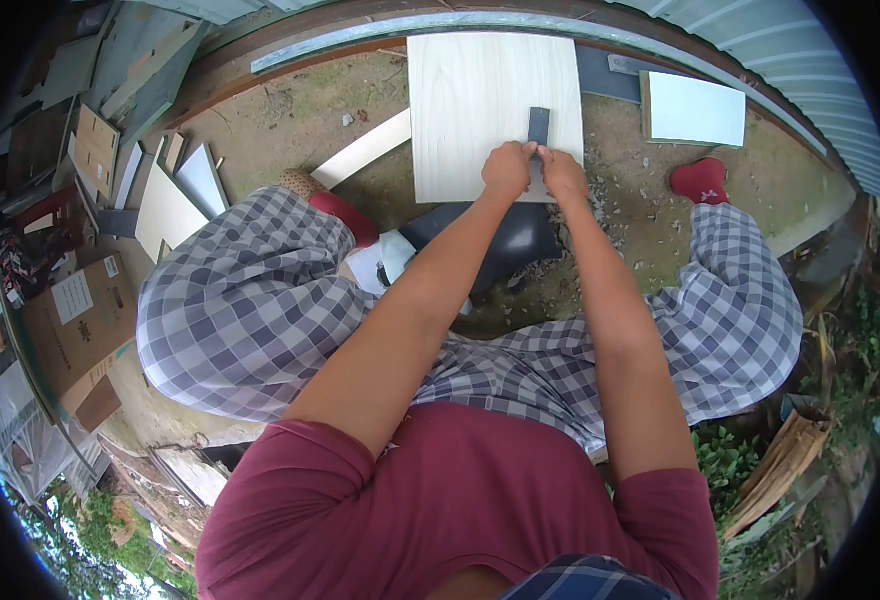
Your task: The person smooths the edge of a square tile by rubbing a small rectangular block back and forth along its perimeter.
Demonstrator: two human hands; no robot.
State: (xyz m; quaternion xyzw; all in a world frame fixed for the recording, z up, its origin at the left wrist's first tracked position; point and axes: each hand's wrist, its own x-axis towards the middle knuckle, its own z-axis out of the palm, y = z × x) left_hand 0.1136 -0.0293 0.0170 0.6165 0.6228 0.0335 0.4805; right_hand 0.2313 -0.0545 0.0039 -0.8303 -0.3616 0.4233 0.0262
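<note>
- A short dark strip (539,124) lies over the right-hand part of a pale wood-grain board (470,100), its far end uncovered and its near part running in between the two hands.
- The left hand (507,170) and right hand (564,176) are drawn close together, fingers curled, thumbs almost meeting; both seem to pinch the strip from its sides, though the exact grip underneath is hidden.
- The strip looks light, thin and fairly stiff, perhaps a laminate offcut; its smooth face may slide on the board, so the long edges would probably give the surest hold.
- The board looks flat, rigid and heavier than the strip; its outer edges offer the natural hold, ideally on opposite sides, and its corners could chip.
- A glossy black piece (520,238) lies by the board's near edge, between the person's legs.
- A narrow pale strip (365,148) meets the board's left side, and a white panel (698,110) lies farther right.
</note>
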